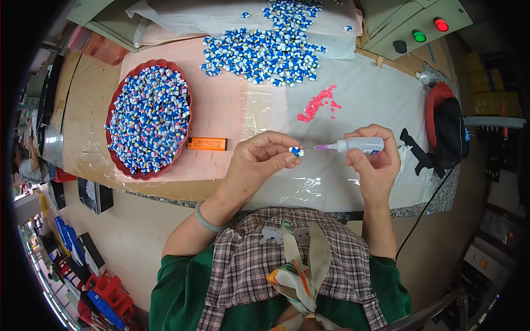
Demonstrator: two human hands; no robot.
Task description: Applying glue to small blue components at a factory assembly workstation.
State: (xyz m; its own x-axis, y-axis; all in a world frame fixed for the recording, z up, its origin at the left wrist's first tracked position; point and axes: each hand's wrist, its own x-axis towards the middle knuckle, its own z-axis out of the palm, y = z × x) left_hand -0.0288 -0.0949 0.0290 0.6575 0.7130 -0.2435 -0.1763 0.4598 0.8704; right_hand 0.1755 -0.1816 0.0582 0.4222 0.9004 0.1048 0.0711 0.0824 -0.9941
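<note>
The speckled grey desk (pixel 441 190) is largely covered by brown cardboard (pixel 81 116), a pale pink sheet (pixel 215 105) at left and a whitish sheet (pixel 381 94) at right. On these coverings lie a scalloped red tray (pixel 146 176) at left, an orange box (pixel 207 144) beside it, blue-and-white pieces (pixel 262 55) heaped at upper centre, and scattered pink bits (pixel 314 106) below them.

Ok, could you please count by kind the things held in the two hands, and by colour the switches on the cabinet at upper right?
Bottle: 1
Blue-and-white piece: 1
Red switch: 1
Green switch: 1
Black switch: 1
Total: 5
</note>
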